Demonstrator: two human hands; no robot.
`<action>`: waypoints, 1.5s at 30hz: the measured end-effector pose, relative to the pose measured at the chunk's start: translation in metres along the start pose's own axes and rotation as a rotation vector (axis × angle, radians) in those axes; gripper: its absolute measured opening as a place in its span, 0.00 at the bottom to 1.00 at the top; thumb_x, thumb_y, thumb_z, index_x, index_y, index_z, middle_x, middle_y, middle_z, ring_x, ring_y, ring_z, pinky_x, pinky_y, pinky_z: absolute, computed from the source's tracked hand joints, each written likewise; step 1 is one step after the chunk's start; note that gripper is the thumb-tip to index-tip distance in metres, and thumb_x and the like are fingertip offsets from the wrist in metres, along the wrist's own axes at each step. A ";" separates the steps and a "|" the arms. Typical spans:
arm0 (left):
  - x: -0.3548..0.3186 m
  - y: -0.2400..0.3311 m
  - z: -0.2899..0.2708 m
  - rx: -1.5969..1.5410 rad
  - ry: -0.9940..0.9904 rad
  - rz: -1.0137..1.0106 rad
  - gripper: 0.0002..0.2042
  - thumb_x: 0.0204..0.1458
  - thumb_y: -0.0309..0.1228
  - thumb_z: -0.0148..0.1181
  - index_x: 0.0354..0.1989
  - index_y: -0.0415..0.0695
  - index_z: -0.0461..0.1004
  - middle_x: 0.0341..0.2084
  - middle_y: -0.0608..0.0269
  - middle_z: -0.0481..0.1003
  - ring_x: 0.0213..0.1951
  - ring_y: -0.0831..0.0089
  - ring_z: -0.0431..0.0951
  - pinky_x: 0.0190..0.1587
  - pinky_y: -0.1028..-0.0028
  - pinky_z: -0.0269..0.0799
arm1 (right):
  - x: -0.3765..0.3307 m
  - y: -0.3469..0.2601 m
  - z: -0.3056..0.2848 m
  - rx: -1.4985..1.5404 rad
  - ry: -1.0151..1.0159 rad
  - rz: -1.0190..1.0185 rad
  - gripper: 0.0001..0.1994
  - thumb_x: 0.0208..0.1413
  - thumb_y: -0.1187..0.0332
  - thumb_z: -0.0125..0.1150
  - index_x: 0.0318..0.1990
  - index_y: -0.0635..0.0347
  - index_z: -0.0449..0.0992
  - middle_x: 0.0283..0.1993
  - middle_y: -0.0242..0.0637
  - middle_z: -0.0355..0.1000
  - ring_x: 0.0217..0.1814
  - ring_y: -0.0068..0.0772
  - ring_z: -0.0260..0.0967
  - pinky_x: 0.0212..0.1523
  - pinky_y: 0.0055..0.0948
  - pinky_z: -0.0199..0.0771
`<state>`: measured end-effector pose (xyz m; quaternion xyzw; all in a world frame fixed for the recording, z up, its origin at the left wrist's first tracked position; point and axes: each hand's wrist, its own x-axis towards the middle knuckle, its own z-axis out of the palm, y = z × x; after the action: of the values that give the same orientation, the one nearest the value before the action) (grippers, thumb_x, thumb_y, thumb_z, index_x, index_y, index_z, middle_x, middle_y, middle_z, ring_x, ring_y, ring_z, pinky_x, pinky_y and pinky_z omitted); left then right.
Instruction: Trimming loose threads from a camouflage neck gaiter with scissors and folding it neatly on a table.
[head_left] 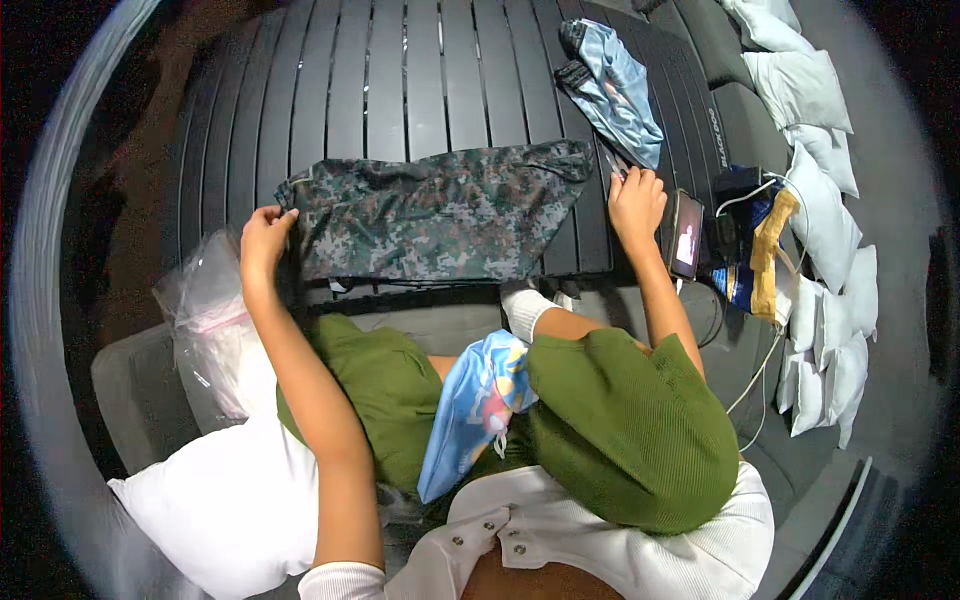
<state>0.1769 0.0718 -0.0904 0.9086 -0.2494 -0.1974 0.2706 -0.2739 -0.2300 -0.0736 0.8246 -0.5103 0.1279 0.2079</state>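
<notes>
Camouflage-printed green and grey fabric garment (440,210) lies spread flat on the dark slatted plastic table (400,70), its long axis running left to right in front of you, the right end rising slightly toward the far side. Your left hand (263,232) sits at the garment's left end, fingers curled onto its edge; whether they pinch the cloth, you cannot tell from here. Your right hand (636,203) rests at the right end, fingers together and pressed down just beside the cloth's corner. The fabric looks soft, thin and a little wrinkled. Beyond the right hand, a light blue cloth pouch with a black strap (615,85) lies on the table, angled away. On your lap rests a pale blue printed fabric piece (478,405). Left of you, a clear crinkled plastic bag (210,320) sits on the seat; its contents are unclear.
</notes>
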 end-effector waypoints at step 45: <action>-0.199 0.190 0.065 -0.546 -1.256 1.051 0.25 0.51 0.36 0.54 0.55 0.36 0.60 0.52 0.50 0.64 0.55 0.62 0.62 0.58 0.68 0.55 | 0.111 -0.017 -0.004 1.208 -0.225 0.328 0.20 0.49 0.60 0.57 0.46 0.65 0.68 0.39 0.39 0.70 0.41 0.29 0.66 0.45 0.26 0.64</action>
<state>-0.0797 0.0184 0.0158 0.3012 -0.6846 -0.5655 0.3476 -0.2090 -0.3091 -0.0268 0.7160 -0.4867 0.3358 -0.3711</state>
